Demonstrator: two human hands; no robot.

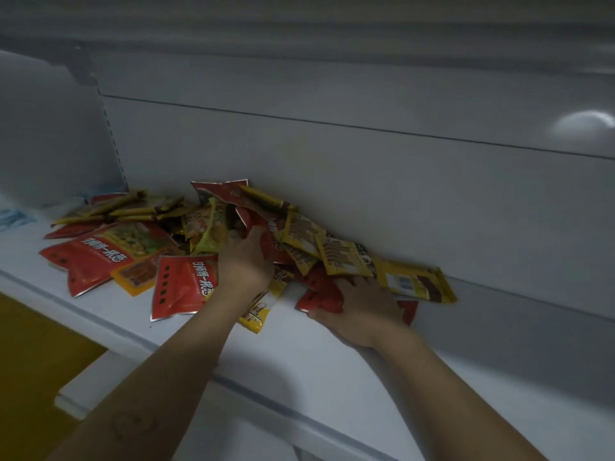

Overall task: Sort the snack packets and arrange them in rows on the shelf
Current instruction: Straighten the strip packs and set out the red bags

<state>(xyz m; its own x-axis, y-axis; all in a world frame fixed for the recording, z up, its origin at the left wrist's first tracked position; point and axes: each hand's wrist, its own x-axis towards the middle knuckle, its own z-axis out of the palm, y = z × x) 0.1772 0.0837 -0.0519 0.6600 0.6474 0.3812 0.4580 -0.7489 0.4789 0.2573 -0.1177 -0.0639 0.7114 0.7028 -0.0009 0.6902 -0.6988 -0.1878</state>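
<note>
On white shelf, heaped packets

A: Dim, grey-blue light all over. One soft glare spot sits on the back panel at three o'clock.
B: Twelve o'clock is smeared with blur. The shelf edge bows, with a faint shadow at six o'clock.

My left hand and right hand are bare, both forearms too, the left bearing a faint outlined mark.
</note>
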